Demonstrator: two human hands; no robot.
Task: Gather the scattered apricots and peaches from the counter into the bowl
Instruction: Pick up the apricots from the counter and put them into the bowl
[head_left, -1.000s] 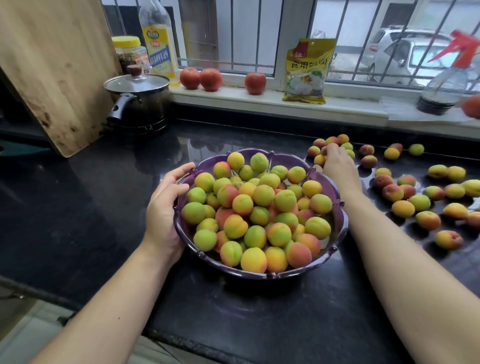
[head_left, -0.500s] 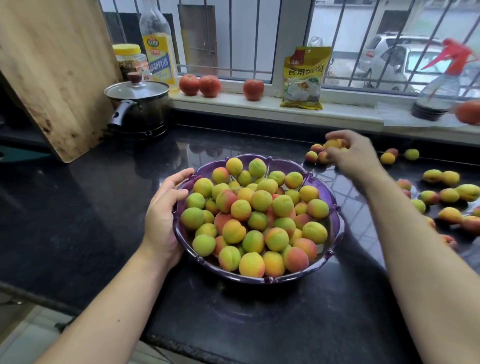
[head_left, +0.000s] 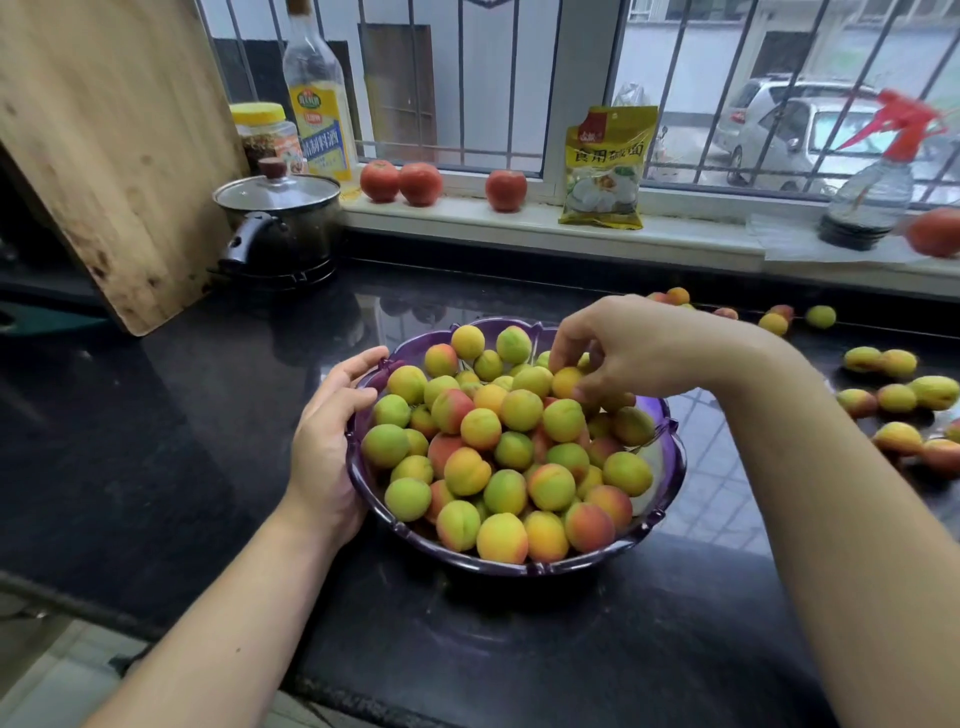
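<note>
1. Right hand (head_left: 618, 348) above the far rim of the bowl, centre-right of the frame; fingers curled down round fruit (head_left: 567, 381) at the top of the heap. Seemingly a small clutch, count hidden under the palm.
2. Left hand (head_left: 332, 441) against the bowl's left side, centre-left; fingers spread and lightly bent along the purple rim, steadying it, closed round nothing.
3. Bowl (head_left: 670, 457) at centre, on the black counter (head_left: 156, 441); heaped above the rim with green, yellow and red-blushed fruit.
4. Loose fruit (head_left: 896, 397) at the right edge, well apart from the bowl, plus a few (head_left: 821, 316) along the back wall at upper right. Plenty not yet gathered.
5. Judged step: setting this clutch on the pile.
6. Risk: heap already domed, so a drop from any height likely to knock neighbours loose and send them over the rim onto the counter, perhaps off the near edge.
7. Risk: several pieces let go together, one slipping past the far rim.
8. Risk: bowl sliding on the glossy counter if the left hand eases off.
9. Farther out: pot (head_left: 280, 223) and board (head_left: 104, 145) at upper left, tomatoes (head_left: 400, 182) and yellow packet (head_left: 605, 166) on the sill.
</note>
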